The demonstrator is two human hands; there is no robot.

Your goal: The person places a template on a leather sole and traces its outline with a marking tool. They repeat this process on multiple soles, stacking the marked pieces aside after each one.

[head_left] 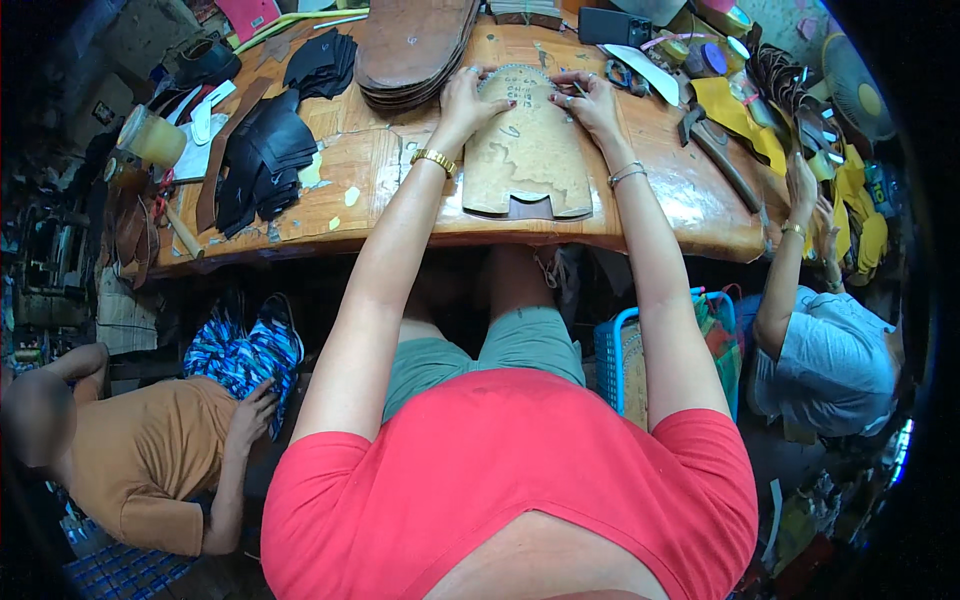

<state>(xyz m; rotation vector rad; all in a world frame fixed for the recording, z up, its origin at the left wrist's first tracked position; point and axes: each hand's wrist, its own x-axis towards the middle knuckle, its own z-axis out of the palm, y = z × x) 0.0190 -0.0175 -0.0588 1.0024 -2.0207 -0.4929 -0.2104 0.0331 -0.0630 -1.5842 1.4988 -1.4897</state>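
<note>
A tan pattern piece (525, 170) with a rounded far end, a notched near end and handwritten marks lies on the bench before me. Dark brown material shows beneath its notch and near edge. My left hand (472, 103) holds the pattern's far left edge, its thumb on top. At the far right edge, my right hand (594, 104) has its fingers bent around what looks like a thin stick-like tool, partly hidden, with the thumb resting near the pattern. Just beyond my left hand stands a stack of brown leather pieces (412, 50) with rounded ends.
Black cut pieces (262, 150) lie left on the wooden bench (385, 185). A hammer (722, 160), yellow material (738, 120) and jars (706, 60) are right. A blue basket (606, 355) stands below. One person (150, 450) sits left, another (825, 360) right.
</note>
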